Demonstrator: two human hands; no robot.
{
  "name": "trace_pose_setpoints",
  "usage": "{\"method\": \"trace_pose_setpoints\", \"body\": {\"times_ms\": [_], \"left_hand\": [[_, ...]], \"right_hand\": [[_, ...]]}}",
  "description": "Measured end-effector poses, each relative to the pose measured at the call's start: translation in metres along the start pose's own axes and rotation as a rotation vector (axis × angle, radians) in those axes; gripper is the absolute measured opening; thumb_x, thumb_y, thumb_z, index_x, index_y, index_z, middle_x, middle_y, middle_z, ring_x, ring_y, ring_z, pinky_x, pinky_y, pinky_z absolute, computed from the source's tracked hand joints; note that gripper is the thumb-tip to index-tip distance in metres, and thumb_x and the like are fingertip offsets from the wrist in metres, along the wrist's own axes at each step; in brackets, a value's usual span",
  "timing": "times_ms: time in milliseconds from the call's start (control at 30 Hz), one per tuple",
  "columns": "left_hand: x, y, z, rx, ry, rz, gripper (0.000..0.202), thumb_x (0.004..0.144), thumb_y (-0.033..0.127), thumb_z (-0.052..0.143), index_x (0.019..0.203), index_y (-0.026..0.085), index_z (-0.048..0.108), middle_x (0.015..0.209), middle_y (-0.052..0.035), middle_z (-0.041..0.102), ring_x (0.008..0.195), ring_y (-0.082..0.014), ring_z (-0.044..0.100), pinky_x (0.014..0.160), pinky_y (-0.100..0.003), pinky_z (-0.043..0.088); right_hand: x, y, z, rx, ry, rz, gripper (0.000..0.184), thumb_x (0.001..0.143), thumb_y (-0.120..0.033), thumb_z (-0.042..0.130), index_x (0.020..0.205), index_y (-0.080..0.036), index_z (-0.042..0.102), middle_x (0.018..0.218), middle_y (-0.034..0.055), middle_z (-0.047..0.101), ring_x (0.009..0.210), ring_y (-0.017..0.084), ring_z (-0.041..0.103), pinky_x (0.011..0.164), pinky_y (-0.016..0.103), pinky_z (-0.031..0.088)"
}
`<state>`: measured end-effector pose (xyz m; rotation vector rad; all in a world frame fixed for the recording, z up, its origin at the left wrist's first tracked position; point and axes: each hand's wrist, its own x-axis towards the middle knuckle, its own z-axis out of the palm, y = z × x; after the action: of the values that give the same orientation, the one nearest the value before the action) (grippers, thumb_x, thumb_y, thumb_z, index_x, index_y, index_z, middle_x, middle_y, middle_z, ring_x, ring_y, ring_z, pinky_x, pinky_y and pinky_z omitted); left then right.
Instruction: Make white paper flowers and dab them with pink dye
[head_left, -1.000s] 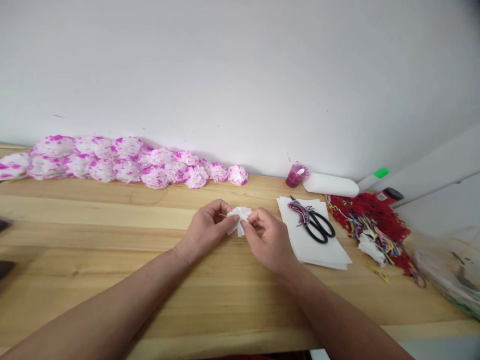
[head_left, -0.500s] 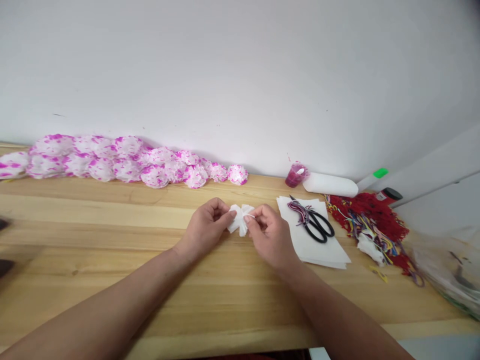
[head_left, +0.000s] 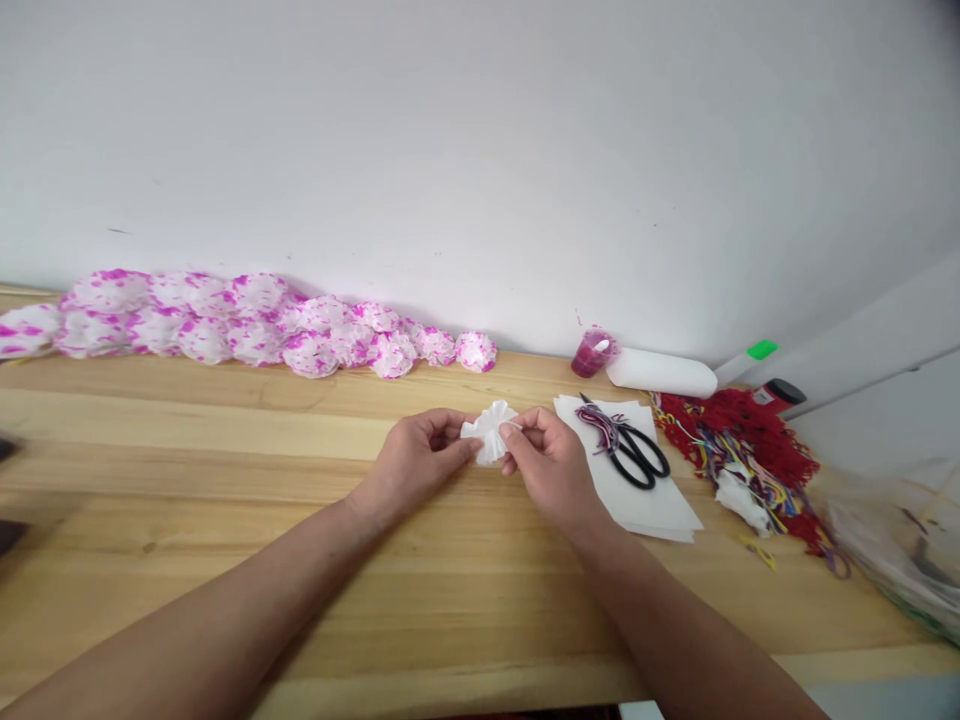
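Observation:
Between my two hands is a small white paper flower (head_left: 491, 430), its ruffled petals fanned out above the table. My left hand (head_left: 424, 450) pinches its left edge between thumb and fingers. On the other side my right hand (head_left: 547, 455) grips its right edge, thumb on top near the middle. Just right of my right hand, black-handled scissors (head_left: 637, 455) and a small bundle of purple and white yarn (head_left: 600, 425) lie on a stack of white paper sheets (head_left: 652, 515).
White-and-magenta paper pompoms (head_left: 255, 335) line the wall at the left. At the back right are a cup of magenta liquid (head_left: 589, 355), a white roll (head_left: 664, 372) and a black-lidded jar (head_left: 780, 393). Red and multicoloured yarn (head_left: 765, 440) lies near a clear plastic bag (head_left: 892, 550).
The white paper flower has spread from separate tufts into a rounder, fuller ruffle. Both hands have shifted slightly right and still hold it.

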<state>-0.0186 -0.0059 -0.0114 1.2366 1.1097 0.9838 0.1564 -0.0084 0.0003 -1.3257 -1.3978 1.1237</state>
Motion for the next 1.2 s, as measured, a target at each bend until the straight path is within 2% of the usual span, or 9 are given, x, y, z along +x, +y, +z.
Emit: {"method": "trace_pose_setpoints", "body": {"times_ms": [100, 233, 367, 433, 500, 667, 933, 1100, 1200], "left_hand": [[0.000, -0.001, -0.002, 0.040, -0.002, -0.017, 0.032, 0.078, 0.040, 0.070, 0.098, 0.015, 0.072, 0.065, 0.0007, 0.061, 0.054, -0.0098, 0.047, 0.047, -0.020, 0.034], [0.000, -0.001, -0.002, 0.015, 0.002, -0.043, 0.032, 0.077, 0.043, 0.071, 0.092, 0.015, 0.072, 0.062, 0.0022, 0.057, 0.053, -0.0092, 0.045, 0.047, -0.020, 0.032], [-0.001, 0.001, -0.002, 0.039, -0.008, -0.042, 0.029, 0.078, 0.042, 0.069, 0.089, 0.015, 0.071, 0.061, 0.0021, 0.058, 0.052, -0.0097, 0.046, 0.047, -0.021, 0.033], [-0.002, 0.003, -0.002, 0.089, -0.023, -0.013, 0.027, 0.080, 0.041, 0.067, 0.089, 0.016, 0.071, 0.060, 0.0023, 0.058, 0.051, -0.0099, 0.046, 0.047, -0.021, 0.033], [-0.003, 0.003, -0.002, 0.147, -0.045, 0.022, 0.026, 0.081, 0.040, 0.065, 0.089, 0.017, 0.072, 0.060, 0.0023, 0.059, 0.051, -0.0102, 0.045, 0.047, -0.021, 0.033], [-0.004, 0.001, -0.003, 0.218, -0.084, 0.060, 0.025, 0.083, 0.040, 0.063, 0.087, 0.017, 0.073, 0.065, 0.0010, 0.063, 0.058, -0.0121, 0.050, 0.051, -0.021, 0.037], [-0.004, 0.002, -0.003, 0.258, -0.076, -0.014, 0.028, 0.080, 0.043, 0.064, 0.081, 0.017, 0.072, 0.064, -0.0007, 0.065, 0.059, -0.0140, 0.053, 0.051, -0.023, 0.039], [-0.004, 0.002, -0.004, 0.183, -0.082, -0.057, 0.033, 0.080, 0.050, 0.064, 0.074, 0.017, 0.068, 0.062, -0.0005, 0.064, 0.055, -0.0131, 0.053, 0.051, -0.023, 0.038], [-0.003, 0.000, -0.005, 0.139, -0.087, -0.082, 0.034, 0.079, 0.050, 0.064, 0.072, 0.017, 0.067, 0.062, -0.0006, 0.064, 0.054, -0.0128, 0.053, 0.051, -0.023, 0.037]], "right_hand": [[0.001, 0.000, -0.001, 0.025, -0.011, 0.018, 0.024, 0.085, -0.041, 0.065, 0.080, -0.020, 0.052, 0.060, -0.0033, 0.062, 0.052, 0.012, 0.057, 0.055, 0.025, 0.045], [-0.001, -0.001, -0.002, -0.072, 0.015, -0.009, 0.022, 0.086, -0.040, 0.062, 0.080, -0.021, 0.053, 0.061, -0.0032, 0.060, 0.053, 0.013, 0.054, 0.054, 0.026, 0.044], [-0.004, -0.004, -0.003, -0.381, 0.173, -0.314, 0.019, 0.082, -0.030, 0.064, 0.099, -0.022, 0.059, 0.094, 0.0045, 0.068, 0.085, 0.021, 0.062, 0.078, 0.036, 0.050], [-0.005, -0.006, -0.004, -0.480, 0.158, -0.459, 0.037, 0.080, -0.024, 0.065, 0.116, -0.024, 0.058, 0.118, 0.0068, 0.064, 0.109, 0.025, 0.058, 0.096, 0.041, 0.045], [-0.006, -0.008, -0.004, -0.505, 0.070, -0.533, 0.041, 0.080, -0.019, 0.064, 0.120, -0.026, 0.059, 0.129, 0.0064, 0.060, 0.121, 0.025, 0.053, 0.105, 0.043, 0.039], [-0.003, -0.006, -0.005, -0.436, 0.009, -0.450, 0.007, 0.087, -0.025, 0.061, 0.089, -0.023, 0.066, 0.106, 0.0047, 0.069, 0.105, 0.022, 0.062, 0.096, 0.039, 0.045], [0.000, -0.002, -0.005, -0.376, 0.059, -0.251, 0.024, 0.092, -0.041, 0.055, 0.088, -0.021, 0.067, 0.093, 0.0030, 0.071, 0.091, 0.021, 0.063, 0.079, 0.033, 0.048], [-0.008, -0.012, -0.005, -0.425, 0.228, -0.545, 0.015, 0.091, -0.029, 0.057, 0.103, -0.023, 0.063, 0.107, 0.0069, 0.068, 0.106, 0.025, 0.060, 0.095, 0.043, 0.044], [-0.015, -0.017, -0.002, -0.486, 0.155, -0.680, 0.013, 0.088, -0.023, 0.060, 0.100, -0.025, 0.064, 0.097, 0.0059, 0.070, 0.100, 0.025, 0.061, 0.094, 0.043, 0.045]]}}
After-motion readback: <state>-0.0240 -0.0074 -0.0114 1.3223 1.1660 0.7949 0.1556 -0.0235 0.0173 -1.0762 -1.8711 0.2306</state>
